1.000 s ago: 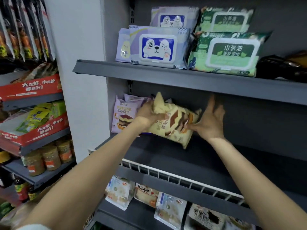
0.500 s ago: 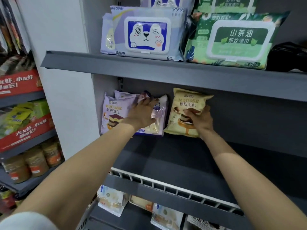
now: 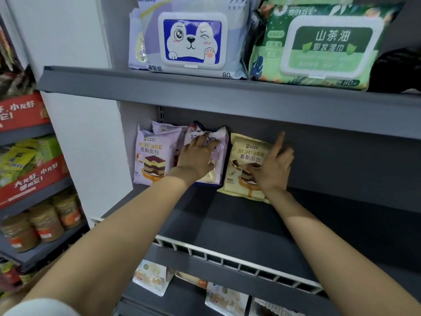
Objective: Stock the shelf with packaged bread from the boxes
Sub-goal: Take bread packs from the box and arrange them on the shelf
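My left hand [image 3: 197, 157] lies flat on a purple bread pack [image 3: 208, 153], fingers straight, so it won't tip. My right hand [image 3: 271, 169] touches the yellow bread pack [image 3: 245, 165], one finger up; I can't tell if it pinches. Both stand far back on the grey shelf [image 3: 239, 224]. I count three purple packs, one yellow.

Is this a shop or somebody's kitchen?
Most likely a small shop: grey shelves hold rows of matching bread packs, wet-wipe packs above, and jars on the next rack.
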`<action>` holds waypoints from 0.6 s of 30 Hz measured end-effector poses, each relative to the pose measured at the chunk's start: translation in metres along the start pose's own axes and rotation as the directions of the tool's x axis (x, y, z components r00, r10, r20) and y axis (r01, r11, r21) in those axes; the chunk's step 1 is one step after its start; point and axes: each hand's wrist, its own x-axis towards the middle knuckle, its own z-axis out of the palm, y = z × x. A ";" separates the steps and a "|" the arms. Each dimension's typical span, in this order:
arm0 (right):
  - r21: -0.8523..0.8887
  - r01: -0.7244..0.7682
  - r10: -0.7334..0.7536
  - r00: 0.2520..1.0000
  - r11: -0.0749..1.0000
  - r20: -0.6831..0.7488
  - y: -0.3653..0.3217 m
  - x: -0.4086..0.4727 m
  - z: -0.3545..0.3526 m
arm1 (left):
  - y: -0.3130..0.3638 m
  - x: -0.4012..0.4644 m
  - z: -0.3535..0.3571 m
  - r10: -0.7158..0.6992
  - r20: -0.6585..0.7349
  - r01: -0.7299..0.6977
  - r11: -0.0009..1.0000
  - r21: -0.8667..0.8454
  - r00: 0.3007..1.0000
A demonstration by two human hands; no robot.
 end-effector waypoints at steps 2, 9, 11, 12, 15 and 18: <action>-0.073 0.229 -0.230 0.973 0.971 -0.002 -0.011 -0.010 -0.009 | 0.004 -0.008 -0.005 -0.006 -0.047 0.004 0.999 -0.034 0.999; 0.189 0.446 -0.484 0.816 0.875 0.316 -0.070 -0.051 -0.007 | -0.018 -0.073 -0.027 -0.228 -0.085 0.203 0.952 -0.228 0.970; 0.312 0.436 -0.531 0.759 0.844 0.376 -0.096 -0.074 0.002 | -0.036 -0.111 -0.035 -0.317 -0.128 0.265 0.912 -0.313 0.940; 0.384 0.431 -0.567 0.724 0.816 0.393 -0.110 -0.089 0.006 | -0.047 -0.133 -0.038 -0.365 -0.143 0.299 0.889 -0.346 0.920; 0.509 0.462 -0.676 0.617 0.726 0.404 -0.154 -0.141 0.025 | -0.085 -0.200 -0.041 -0.488 -0.140 0.410 0.831 -0.376 0.862; 0.569 0.477 -0.740 0.485 0.670 0.465 -0.197 -0.203 0.053 | -0.132 -0.269 -0.035 -0.616 -0.130 0.548 0.764 -0.340 0.777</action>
